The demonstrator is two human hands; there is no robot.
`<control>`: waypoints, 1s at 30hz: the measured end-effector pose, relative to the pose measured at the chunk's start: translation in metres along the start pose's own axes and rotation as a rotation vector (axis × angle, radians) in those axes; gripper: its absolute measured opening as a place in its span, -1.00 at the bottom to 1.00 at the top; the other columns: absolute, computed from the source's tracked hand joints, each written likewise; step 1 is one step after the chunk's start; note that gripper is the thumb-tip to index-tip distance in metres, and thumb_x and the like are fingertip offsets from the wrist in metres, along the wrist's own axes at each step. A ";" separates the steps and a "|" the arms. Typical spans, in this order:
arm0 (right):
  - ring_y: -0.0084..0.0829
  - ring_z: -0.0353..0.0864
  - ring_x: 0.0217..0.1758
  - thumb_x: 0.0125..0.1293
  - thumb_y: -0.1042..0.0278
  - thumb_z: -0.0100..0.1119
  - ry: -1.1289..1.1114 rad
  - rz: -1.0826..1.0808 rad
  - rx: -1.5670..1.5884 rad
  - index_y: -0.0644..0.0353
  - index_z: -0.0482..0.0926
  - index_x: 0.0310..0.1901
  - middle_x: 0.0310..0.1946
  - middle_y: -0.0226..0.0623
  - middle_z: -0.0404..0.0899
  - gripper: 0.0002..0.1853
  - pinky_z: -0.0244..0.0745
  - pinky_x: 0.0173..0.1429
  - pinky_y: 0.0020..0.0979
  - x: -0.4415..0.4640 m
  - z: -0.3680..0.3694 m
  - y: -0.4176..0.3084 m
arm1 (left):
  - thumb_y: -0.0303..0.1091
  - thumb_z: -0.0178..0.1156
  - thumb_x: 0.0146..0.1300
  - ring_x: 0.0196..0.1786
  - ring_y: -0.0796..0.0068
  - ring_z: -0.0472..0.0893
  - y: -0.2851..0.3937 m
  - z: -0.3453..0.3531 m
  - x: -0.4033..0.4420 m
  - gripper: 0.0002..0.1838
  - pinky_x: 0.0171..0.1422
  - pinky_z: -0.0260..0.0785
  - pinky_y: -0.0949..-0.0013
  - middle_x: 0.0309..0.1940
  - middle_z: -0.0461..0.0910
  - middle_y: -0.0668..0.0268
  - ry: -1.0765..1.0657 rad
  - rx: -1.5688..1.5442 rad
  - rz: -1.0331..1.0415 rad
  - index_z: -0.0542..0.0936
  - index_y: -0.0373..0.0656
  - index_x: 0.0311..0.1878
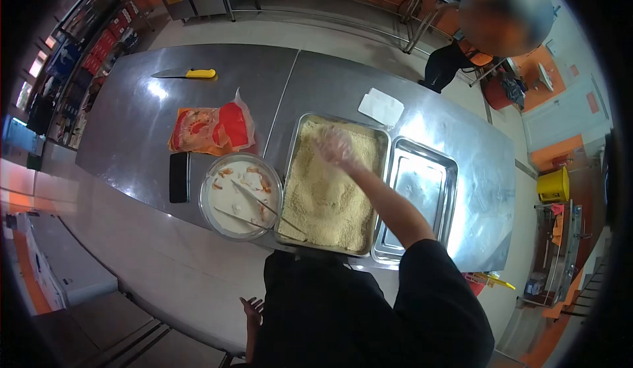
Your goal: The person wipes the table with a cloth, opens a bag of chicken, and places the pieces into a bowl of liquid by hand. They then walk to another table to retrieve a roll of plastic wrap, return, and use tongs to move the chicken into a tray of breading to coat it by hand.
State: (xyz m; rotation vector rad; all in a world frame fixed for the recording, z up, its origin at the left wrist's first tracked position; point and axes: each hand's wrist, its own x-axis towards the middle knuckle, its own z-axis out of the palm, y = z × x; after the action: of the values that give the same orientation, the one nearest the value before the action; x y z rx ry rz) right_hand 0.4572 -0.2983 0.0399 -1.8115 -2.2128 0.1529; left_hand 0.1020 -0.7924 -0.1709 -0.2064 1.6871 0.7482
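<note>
My right hand (335,147), in a clear plastic glove, is over the far part of a metal tray (288,164) filled with pale yellow breadcrumbs (330,203). Blur hides how its fingers are set and whether anything is in them. Beside the body, below the table edge, my left hand (252,307) hangs bare with its fingers apart, holding nothing. Left of the crumb tray stands a clear bowl (207,218) of white batter with orange-pink pieces in it. Metal tongs (280,220) lie with their arms in the bowl and their joined end over the tray's near corner.
An unfilled metal tray (453,183) sits right of the crumbs, with a white folded sheet (381,107) behind. Left lie a red-and-orange plastic food bag (212,128), a black phone (179,177) and a yellow-handled knife (200,73). Another person (445,65) is beyond the table.
</note>
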 end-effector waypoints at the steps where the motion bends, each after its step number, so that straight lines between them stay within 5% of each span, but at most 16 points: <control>1: -0.17 0.50 -0.03 0.30 -0.08 -0.13 0.164 0.019 0.029 0.19 0.47 -0.14 -0.06 -0.08 0.49 -0.55 0.33 0.11 -0.06 -0.003 0.026 0.001 | 0.54 -0.39 0.08 0.00 -0.01 0.50 -0.002 -0.002 -0.005 -0.04 0.07 0.28 -0.04 0.04 0.43 -0.03 -0.002 -0.009 0.005 0.30 -0.22 0.16; 2: -0.10 0.48 -0.06 0.28 -0.07 -0.10 0.154 -0.114 0.342 0.19 0.45 -0.11 -0.13 -0.03 0.48 -0.55 0.35 0.01 -0.03 0.000 0.094 0.031 | 0.54 -0.38 0.09 -0.02 -0.01 0.51 -0.002 0.000 -0.014 -0.05 0.04 0.30 -0.05 0.03 0.44 -0.03 0.049 -0.060 0.019 0.31 -0.22 0.14; 4: -0.04 0.46 -0.10 0.25 -0.16 -0.12 -0.109 -0.012 -0.025 0.23 0.47 -0.09 -0.20 0.02 0.48 -0.46 0.33 -0.08 -0.02 -0.008 -0.003 -0.024 | 0.53 -0.36 0.09 -0.07 -0.02 0.53 -0.008 -0.006 -0.026 -0.05 -0.04 0.36 -0.06 0.00 0.45 -0.03 0.110 -0.125 0.026 0.31 -0.23 0.12; 11: -0.04 0.47 -0.15 0.19 -0.10 -0.06 0.050 -0.142 -0.026 0.24 0.49 -0.21 -0.27 0.02 0.47 -0.52 0.30 -0.05 -0.04 -0.005 0.007 -0.028 | 0.55 -0.39 0.07 -0.14 -0.01 0.57 -0.035 -0.010 -0.029 -0.01 -0.20 0.45 -0.03 -0.07 0.49 -0.06 0.211 -0.244 -0.054 0.30 -0.25 0.15; 13: -0.04 0.47 -0.17 0.20 -0.11 -0.08 0.033 -0.153 -0.038 0.25 0.49 -0.21 -0.27 0.02 0.47 -0.51 0.32 -0.06 -0.05 -0.005 0.005 -0.035 | 0.55 -0.40 0.06 -0.19 0.02 0.59 -0.040 -0.020 -0.016 0.00 -0.26 0.46 0.00 -0.08 0.50 -0.04 -0.031 0.046 -0.130 0.31 -0.26 0.15; 14: -0.04 0.47 -0.18 0.21 -0.12 -0.09 0.015 -0.131 -0.061 0.25 0.49 -0.21 -0.27 0.03 0.47 -0.50 0.33 -0.06 -0.06 -0.002 0.009 -0.035 | 0.56 -0.40 0.06 -0.19 0.05 0.59 -0.037 -0.013 -0.009 0.01 -0.25 0.45 0.02 -0.10 0.51 -0.03 0.033 -0.070 -0.128 0.31 -0.26 0.16; 15: -0.04 0.47 -0.18 0.21 -0.12 -0.09 0.010 -0.167 -0.059 0.25 0.49 -0.21 -0.27 0.03 0.47 -0.50 0.33 -0.06 -0.06 -0.002 0.022 -0.028 | 0.54 -0.41 0.08 -0.17 0.06 0.58 -0.038 -0.010 -0.003 -0.01 -0.22 0.44 0.02 -0.13 0.52 -0.01 0.044 -0.170 0.056 0.31 -0.28 0.15; 18: -0.03 0.48 -0.16 0.29 -0.11 -0.18 -0.077 -0.096 -0.074 0.27 0.48 -0.20 -0.24 0.05 0.48 -0.49 0.37 -0.07 -0.10 0.003 0.041 -0.020 | 0.47 -0.39 0.16 -0.28 0.17 0.62 0.000 0.004 -0.020 -0.08 -0.27 0.48 0.19 -0.23 0.54 0.06 0.104 -0.201 0.135 0.33 -0.29 0.13; 19: -0.04 0.49 -0.14 0.31 -0.11 -0.21 -0.170 -0.125 -0.080 0.28 0.47 -0.19 -0.23 0.07 0.48 -0.48 0.38 -0.07 -0.11 -0.001 0.032 -0.027 | 0.48 -0.32 0.13 -0.22 0.17 0.60 -0.001 0.006 -0.020 -0.12 -0.19 0.46 0.09 -0.23 0.54 0.09 0.084 -0.234 0.248 0.40 -0.23 0.05; 21: 0.06 0.48 -0.09 0.33 -0.11 -0.27 0.168 -0.166 -0.137 0.32 0.47 -0.04 -0.15 0.13 0.49 -0.42 0.36 -0.03 -0.06 -0.008 0.070 -0.020 | 0.40 -0.37 0.21 -0.23 0.21 0.60 0.010 0.009 -0.041 -0.18 -0.18 0.46 0.13 -0.22 0.54 0.08 0.135 -0.163 0.171 0.41 -0.23 0.04; 25: 0.08 0.47 -0.05 0.32 -0.20 -0.30 -0.117 0.046 -0.137 0.36 0.49 -0.04 -0.14 0.17 0.50 -0.33 0.31 0.06 -0.08 -0.007 0.012 -0.073 | 0.40 -0.40 0.22 -0.29 0.24 0.61 -0.022 0.003 -0.047 -0.19 -0.21 0.44 0.18 -0.23 0.54 0.08 0.163 -0.253 0.069 0.41 -0.22 0.03; 29: -0.06 0.55 -0.22 0.33 -0.07 -0.21 0.078 -0.081 -0.150 0.24 0.52 -0.17 -0.30 -0.05 0.55 -0.51 0.44 -0.13 -0.13 -0.004 0.051 -0.044 | 0.39 -0.40 0.23 -0.26 0.23 0.60 -0.075 -0.018 -0.038 -0.19 -0.19 0.44 0.14 -0.21 0.54 0.07 0.108 -0.302 -0.011 0.41 -0.22 0.04; 30: -0.08 0.50 -0.03 0.33 -0.04 -0.18 -0.031 -0.121 -0.142 0.18 0.47 0.01 -0.09 -0.05 0.50 -0.53 0.39 0.05 -0.16 -0.008 0.038 -0.049 | 0.38 -0.41 0.24 -0.25 0.22 0.60 -0.082 -0.027 -0.042 -0.19 -0.19 0.44 0.13 -0.21 0.54 0.06 0.171 -0.385 -0.002 0.41 -0.23 0.04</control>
State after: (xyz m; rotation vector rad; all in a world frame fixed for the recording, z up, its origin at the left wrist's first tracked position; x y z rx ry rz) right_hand 0.4018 -0.3125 0.0145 -1.7493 -2.4030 -0.0013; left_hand 0.1332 -0.8826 -0.1592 -0.5535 1.6885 1.0760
